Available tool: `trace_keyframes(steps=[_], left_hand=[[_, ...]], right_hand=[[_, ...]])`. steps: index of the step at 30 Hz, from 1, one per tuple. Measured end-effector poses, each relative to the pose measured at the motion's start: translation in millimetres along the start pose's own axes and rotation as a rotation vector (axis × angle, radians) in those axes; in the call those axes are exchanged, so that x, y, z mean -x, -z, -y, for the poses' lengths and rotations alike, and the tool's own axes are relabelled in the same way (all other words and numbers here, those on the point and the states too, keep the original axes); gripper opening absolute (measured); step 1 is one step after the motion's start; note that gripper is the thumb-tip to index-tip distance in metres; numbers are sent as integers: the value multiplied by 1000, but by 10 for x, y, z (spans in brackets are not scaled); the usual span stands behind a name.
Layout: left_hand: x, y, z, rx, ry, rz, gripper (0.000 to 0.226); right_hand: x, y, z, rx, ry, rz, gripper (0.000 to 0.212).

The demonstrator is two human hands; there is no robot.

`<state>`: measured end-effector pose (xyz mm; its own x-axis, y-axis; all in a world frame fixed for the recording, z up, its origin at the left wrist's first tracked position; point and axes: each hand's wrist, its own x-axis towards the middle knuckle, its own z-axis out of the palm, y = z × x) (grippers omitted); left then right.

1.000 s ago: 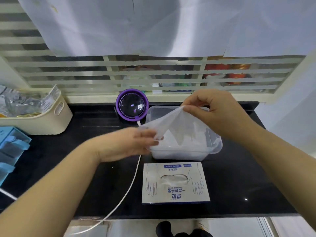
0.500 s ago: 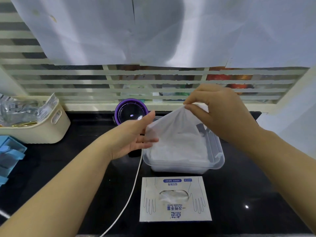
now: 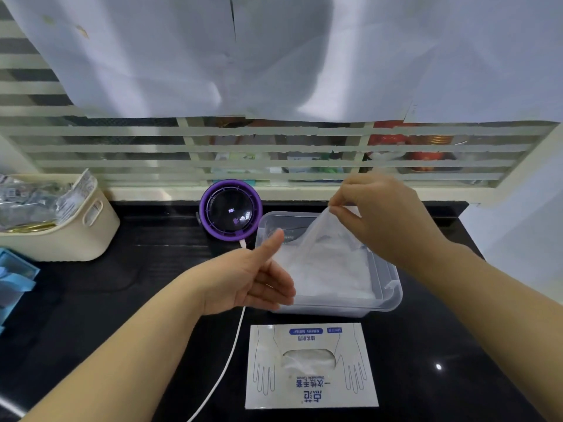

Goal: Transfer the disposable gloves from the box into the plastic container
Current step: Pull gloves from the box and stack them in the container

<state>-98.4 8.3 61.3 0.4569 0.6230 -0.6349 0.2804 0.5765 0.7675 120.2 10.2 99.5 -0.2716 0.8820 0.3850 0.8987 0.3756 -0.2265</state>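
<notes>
A clear plastic container (image 3: 387,287) stands on the black counter with a heap of thin translucent gloves inside. My right hand (image 3: 384,220) pinches the top corner of one disposable glove (image 3: 316,251) and holds it up over the container. My left hand (image 3: 253,275) is at the container's left wall, fingers straight, thumb raised, its fingertips touching the hanging glove's lower edge. The white glove box (image 3: 310,365) lies flat in front of the container, with more gloves showing in its oval opening.
A purple round device (image 3: 230,210) with a white cable (image 3: 225,360) sits behind and left of the container. A cream basket (image 3: 79,236) of packets stands at the left, a blue object (image 3: 15,278) below it. A slatted window runs along the back.
My left hand let go of the glove's lower corner and opened beside the container. My right hand kept its pinch on the glove, which now hangs down into the container.
</notes>
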Motion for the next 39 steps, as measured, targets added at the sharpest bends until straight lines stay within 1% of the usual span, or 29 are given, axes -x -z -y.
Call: trace_keyframes(steps=[2,5,11,17,20,25,30,33,36,38,39], left_hand=[[-24,-27,9,-46,23,30,80],[-66,-46,17,17,12,11,78],[-207,-27,-18,115,-124,-232,54],[-338,-59,-117,180,-210,-365,33],[-401,-71,-144,164,-233,-410,30],[-460,-87,-154,97,-254,-421,36],[-467,-120,-167,41,-272,-413,26],[-471,-94,-182,-28,-285,-417,28],[-456,-103,-250,-92,-330,-414,26],[-431,-116,-320,-112,-398,-425,28],[-403,-130,-372,-109,-453,-425,34]], right_hand=[[12,-50,0,6,-22,43,16],[17,-80,11,19,-35,77,18],[10,-69,50,44,-33,187,25],[-3,-67,92,39,-25,240,26],[-12,-52,91,37,-30,262,25],[-35,-47,64,-17,-78,287,21],[-23,-49,49,-87,-116,322,20],[-18,-52,31,-100,-129,350,20],[-33,-28,4,-104,-141,358,19],[-63,33,-3,-114,-146,341,19],[-87,79,-2,-115,-146,333,19]])
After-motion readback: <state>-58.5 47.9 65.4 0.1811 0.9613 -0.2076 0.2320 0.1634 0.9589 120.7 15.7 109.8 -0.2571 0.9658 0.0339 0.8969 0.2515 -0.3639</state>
